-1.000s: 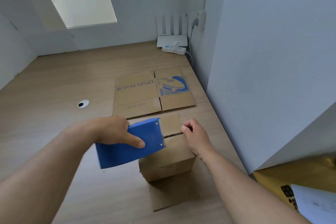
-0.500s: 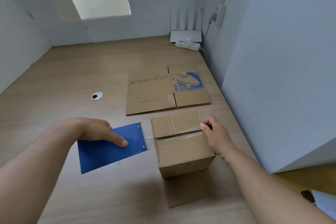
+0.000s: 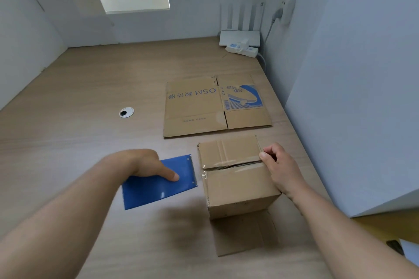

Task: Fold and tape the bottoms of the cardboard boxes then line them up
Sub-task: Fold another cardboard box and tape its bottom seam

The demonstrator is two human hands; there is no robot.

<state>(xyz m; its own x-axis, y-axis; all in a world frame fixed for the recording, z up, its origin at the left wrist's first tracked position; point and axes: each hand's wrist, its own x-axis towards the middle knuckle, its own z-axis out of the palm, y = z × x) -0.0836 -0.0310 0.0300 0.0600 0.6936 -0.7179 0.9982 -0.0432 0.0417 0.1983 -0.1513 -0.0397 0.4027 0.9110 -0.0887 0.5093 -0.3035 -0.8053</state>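
Note:
A small cardboard box [image 3: 240,186] stands bottom-up on the wooden table [image 3: 90,97], with clear tape stretched across the seam between its folded flaps. My right hand [image 3: 280,167] grips the box's right edge at the seam, fingers curled. My left hand [image 3: 145,163] holds a blue tape dispenser [image 3: 158,186] just left of the box, its toothed edge facing the box. A thin strand of tape runs from the box's left edge toward the dispenser. A flattened cardboard box [image 3: 215,106] with blue print lies behind the upright one.
A white router [image 3: 240,36] and power strip [image 3: 242,48] sit in the far right corner. A round cable hole [image 3: 126,112] lies in the table at left. A white partition wall [image 3: 351,97] runs along the right; a yellow box [image 3: 385,226] shows below it.
My left hand has drawn the blue dispenser leftward off the box top and down beside it, leaving tape across the seam. My right hand stays at the box's right edge.

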